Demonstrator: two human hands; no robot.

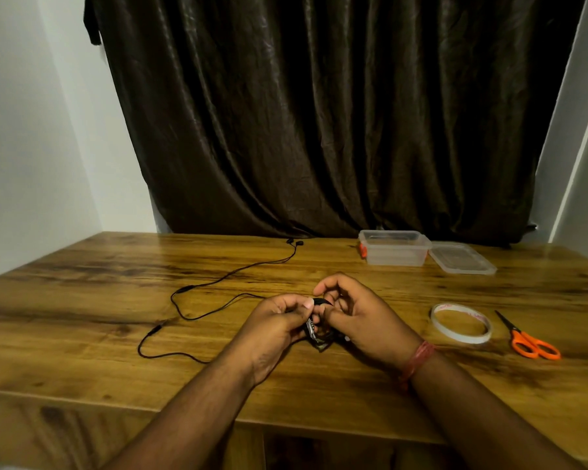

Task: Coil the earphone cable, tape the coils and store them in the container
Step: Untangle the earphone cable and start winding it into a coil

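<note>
Wooden table, filling the lower half of the frame, dark curtain hanging behind it between pale walls. Low centre: left hand and right hand are meeting just above the tabletop, both with fingers curled and pinching a small black bundle of coiled earphone cable between them; the hands are hiding most of the coil, so how many turns it has is not clear. The loose remainder of the cable is trailing left of the hands, looping across the wood and running up toward centre frame, where the two earbuds are lying close to the curtain hem. Right of the hands, well apart from them: a roll of clear tape lying flat, and just beyond it orange-handled scissors, blades closed and pointing up-left. Upper right of the table: a clear plastic container standing open, its lid lying flat just beside it on the right. A reddish thread band is circling the right wrist.
</note>
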